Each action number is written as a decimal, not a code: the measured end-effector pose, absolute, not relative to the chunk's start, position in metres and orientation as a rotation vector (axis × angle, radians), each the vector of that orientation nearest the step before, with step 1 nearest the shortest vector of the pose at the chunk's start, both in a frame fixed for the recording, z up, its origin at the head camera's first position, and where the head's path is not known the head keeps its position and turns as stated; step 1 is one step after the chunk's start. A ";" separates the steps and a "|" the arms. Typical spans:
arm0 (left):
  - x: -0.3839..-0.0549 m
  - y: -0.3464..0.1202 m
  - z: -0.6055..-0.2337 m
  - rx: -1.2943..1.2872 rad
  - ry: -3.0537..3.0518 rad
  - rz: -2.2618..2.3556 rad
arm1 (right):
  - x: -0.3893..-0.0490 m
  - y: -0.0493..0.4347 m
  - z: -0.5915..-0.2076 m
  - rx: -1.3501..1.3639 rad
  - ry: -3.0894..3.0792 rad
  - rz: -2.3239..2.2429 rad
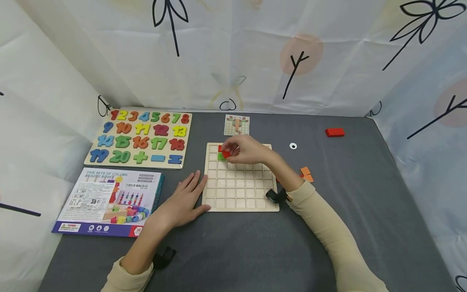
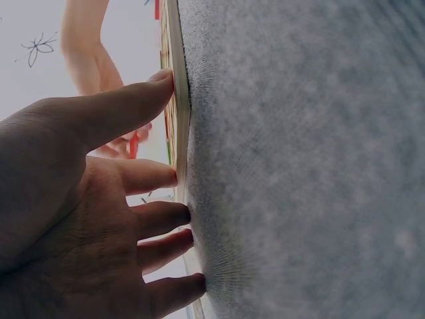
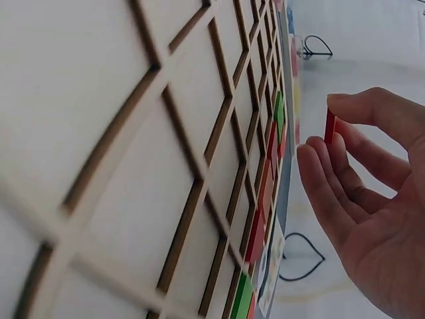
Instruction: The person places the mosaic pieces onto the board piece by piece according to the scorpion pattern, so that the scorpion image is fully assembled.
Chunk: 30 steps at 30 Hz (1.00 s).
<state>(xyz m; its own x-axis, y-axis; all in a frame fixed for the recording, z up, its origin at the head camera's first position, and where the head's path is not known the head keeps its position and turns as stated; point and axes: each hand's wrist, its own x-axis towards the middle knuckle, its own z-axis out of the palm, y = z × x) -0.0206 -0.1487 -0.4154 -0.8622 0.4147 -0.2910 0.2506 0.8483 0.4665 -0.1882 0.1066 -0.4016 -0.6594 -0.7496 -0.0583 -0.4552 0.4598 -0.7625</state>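
Observation:
A wooden grid board (image 1: 233,194) lies on the dark table. My right hand (image 1: 248,149) is over its upper part, pinching a small red tile (image 3: 330,125) between thumb and fingers. In the right wrist view that tile stands on edge, off the board. Green (image 3: 279,114), red and orange tiles sit in a line of cells along the far side; in the head view my hand hides most of them. With fingers spread and straight, my left hand (image 1: 184,202) rests at the board's left edge, thumb and index fingertip (image 2: 171,177) touching its side.
Behind the board lies a patterned picture card (image 1: 236,124). Left are a number puzzle board (image 1: 149,165) and a printed box (image 1: 87,198). Right are orange tiles (image 1: 305,171), partly behind my forearm, a white ring (image 1: 293,143) and a red block (image 1: 335,132).

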 end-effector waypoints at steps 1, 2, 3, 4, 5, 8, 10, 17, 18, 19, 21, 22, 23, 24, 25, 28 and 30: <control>-0.021 -0.148 -0.415 0.498 2.642 0.592 | -0.190 0.102 -0.403 -1.020 2.331 -1.029; -0.021 -0.148 -0.415 0.500 2.643 0.591 | -0.191 0.098 -0.403 -1.031 2.337 -1.013; -0.021 -0.148 -0.415 0.501 2.643 0.589 | -0.192 0.094 -0.402 -1.038 2.344 -0.997; -0.021 -0.148 -0.415 0.502 2.644 0.588 | -0.193 0.090 -0.402 -1.045 2.348 -0.980; -0.021 -0.148 -0.415 0.501 2.644 0.588 | -0.194 0.087 -0.402 -1.052 2.359 -0.958; -0.021 -0.148 -0.414 0.498 2.640 0.594 | -0.196 0.076 -0.402 -1.053 2.382 -0.882; -0.021 -0.148 -0.413 0.499 2.639 0.599 | -0.197 0.070 -0.403 -1.052 2.394 -0.832; -0.019 -0.149 -0.413 0.504 2.640 0.612 | -0.201 0.055 -0.406 -1.071 2.408 -0.735; -0.019 -0.149 -0.413 0.505 2.641 0.614 | -0.201 0.055 -0.407 -1.070 2.408 -0.729; -0.019 -0.149 -0.413 0.506 2.643 0.614 | -0.201 0.054 -0.407 -1.070 2.409 -0.725; -0.019 -0.149 -0.413 0.510 2.647 0.612 | -0.202 0.054 -0.408 -1.064 2.411 -0.720; -0.019 -0.149 -0.413 0.512 2.649 0.610 | -0.202 0.055 -0.409 -1.059 2.412 -0.721; -0.019 -0.149 -0.413 0.515 2.651 0.608 | -0.202 0.055 -0.409 -1.053 2.413 -0.723; -0.019 -0.149 -0.413 0.516 2.653 0.607 | -0.202 0.055 -0.409 -1.049 2.414 -0.727; -0.019 -0.149 -0.413 0.516 2.654 0.605 | -0.201 0.056 -0.409 -1.044 2.414 -0.730; -0.020 -0.149 -0.414 0.515 2.651 0.603 | -0.201 0.056 -0.409 -1.036 2.415 -0.737; -0.020 -0.149 -0.414 0.520 2.652 0.601 | -0.200 0.057 -0.409 -1.036 2.416 -0.741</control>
<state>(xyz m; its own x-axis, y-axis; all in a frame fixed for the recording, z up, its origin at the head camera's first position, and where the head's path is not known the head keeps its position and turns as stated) -0.0197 -0.1487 -0.4142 -0.8633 0.4264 -0.2700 0.2683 0.8408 0.4702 -0.2005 0.0567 -0.4088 -0.6411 -0.7515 -0.1558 -0.5348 0.5830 -0.6116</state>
